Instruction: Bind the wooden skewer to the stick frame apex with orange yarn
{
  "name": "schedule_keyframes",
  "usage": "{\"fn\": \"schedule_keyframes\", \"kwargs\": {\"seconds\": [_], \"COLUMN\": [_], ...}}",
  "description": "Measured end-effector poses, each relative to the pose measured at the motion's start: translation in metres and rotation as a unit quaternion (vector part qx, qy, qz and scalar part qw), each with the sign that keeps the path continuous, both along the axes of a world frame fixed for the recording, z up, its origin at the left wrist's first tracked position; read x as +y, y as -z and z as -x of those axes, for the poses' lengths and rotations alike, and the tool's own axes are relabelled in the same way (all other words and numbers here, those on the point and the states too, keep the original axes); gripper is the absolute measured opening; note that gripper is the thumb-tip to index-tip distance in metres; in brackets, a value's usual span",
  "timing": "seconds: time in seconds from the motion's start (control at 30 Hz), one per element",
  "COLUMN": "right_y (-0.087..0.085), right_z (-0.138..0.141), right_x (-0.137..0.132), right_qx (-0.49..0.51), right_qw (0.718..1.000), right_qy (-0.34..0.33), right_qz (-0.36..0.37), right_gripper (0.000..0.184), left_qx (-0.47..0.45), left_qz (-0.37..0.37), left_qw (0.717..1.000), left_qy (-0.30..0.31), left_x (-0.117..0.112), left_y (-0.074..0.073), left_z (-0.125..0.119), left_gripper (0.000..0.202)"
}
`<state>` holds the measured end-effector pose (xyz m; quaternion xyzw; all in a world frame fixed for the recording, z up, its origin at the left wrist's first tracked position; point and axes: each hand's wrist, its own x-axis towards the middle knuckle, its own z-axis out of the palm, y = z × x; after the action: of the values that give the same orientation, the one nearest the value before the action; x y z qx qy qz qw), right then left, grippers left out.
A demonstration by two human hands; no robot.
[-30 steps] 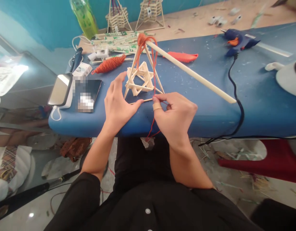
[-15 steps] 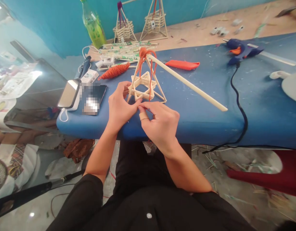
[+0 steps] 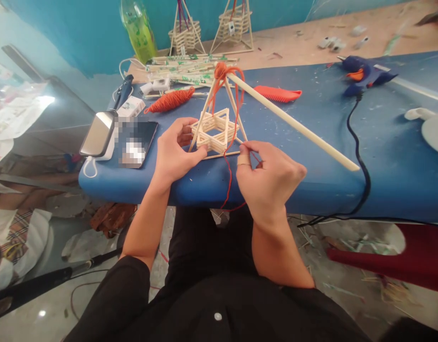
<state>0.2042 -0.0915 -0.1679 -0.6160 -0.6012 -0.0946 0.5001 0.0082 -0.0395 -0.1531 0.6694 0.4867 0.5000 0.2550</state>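
A small pyramid frame of thin sticks (image 3: 219, 114) stands near the front edge of the blue table (image 3: 311, 156), with a stacked star of sticks (image 3: 215, 130) inside it. Orange yarn (image 3: 236, 102) is wound at its top and hangs down past the table edge. My left hand (image 3: 174, 154) grips the frame's front left corner, thumb on the base stick. My right hand (image 3: 270, 175) pinches the orange yarn at the frame's front right corner; a tan band is wrapped round its forefinger. A long stick (image 3: 293, 123) slants from the top to the right.
An orange yarn bundle (image 3: 171, 99), a phone (image 3: 135, 142), a power bank (image 3: 97, 135), a stick pile (image 3: 183, 71), a green bottle (image 3: 138, 28) and two finished frames (image 3: 211, 28) lie behind. A blue glue gun (image 3: 364, 73) with its black cord (image 3: 357, 147) and an orange comb-like piece (image 3: 277, 93) are to the right.
My right hand moved from the frame's front middle to its right corner, drawing the yarn with it. My left hand stayed on the left corner. The camera shifted slightly.
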Motion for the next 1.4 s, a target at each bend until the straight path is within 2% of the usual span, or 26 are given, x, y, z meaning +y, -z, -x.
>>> {"fn": "schedule_keyframes", "kwargs": {"seconds": [0.07,0.13,0.23,0.33,0.6,0.83,1.07,1.23,1.3,1.4], "right_y": [-0.001,-0.005,-0.016,-0.026,-0.029,-0.038,-0.044,-0.046,-0.048,-0.054], "right_z": [-0.008,-0.011,-0.005,0.006,0.013,0.015,0.011,0.022,0.028,0.032], "right_x": [0.002,0.001,-0.007,-0.014,-0.01,-0.007,-0.005,-0.011,-0.011,-0.006], "right_qx": [-0.006,-0.003,0.008,0.01,-0.016,-0.032,0.004,0.02,0.005,-0.03], "right_qw": [1.0,0.999,0.995,0.991,0.991,0.996,0.993,0.988,0.986,0.986], "right_qy": [0.022,0.015,-0.053,-0.106,-0.105,-0.079,-0.114,-0.153,-0.164,-0.15], "right_qz": [-0.003,-0.035,-0.08,-0.084,-0.077,-0.01,-0.012,-0.027,-0.004,0.07], "right_gripper": [0.014,0.011,0.011,0.011,0.02,0.02,0.012,0.01,0.01,0.016], "left_qx": [-0.005,-0.008,0.0,0.015,-0.001,0.0,-0.051,-0.071,-0.078,-0.074], "left_qz": [0.002,0.002,-0.002,-0.004,-0.015,-0.021,0.05,0.061,0.058,0.05], "left_qw": [1.0,1.0,1.0,1.0,1.0,1.0,0.997,0.995,0.994,0.995], "left_qy": [0.002,0.001,-0.005,-0.01,-0.009,-0.011,0.024,0.044,0.051,0.052], "left_x": [0.001,0.0,-0.002,-0.004,-0.012,-0.015,-0.012,-0.011,-0.012,-0.012], "left_y": [0.0,0.0,-0.001,-0.001,-0.003,-0.006,-0.009,-0.01,-0.009,-0.008], "left_z": [0.001,0.001,0.001,-0.001,-0.006,-0.005,-0.001,0.001,0.001,0.0], "left_gripper": [0.053,0.053,0.053,0.053,0.052,0.051,0.056,0.056,0.056,0.057]}}
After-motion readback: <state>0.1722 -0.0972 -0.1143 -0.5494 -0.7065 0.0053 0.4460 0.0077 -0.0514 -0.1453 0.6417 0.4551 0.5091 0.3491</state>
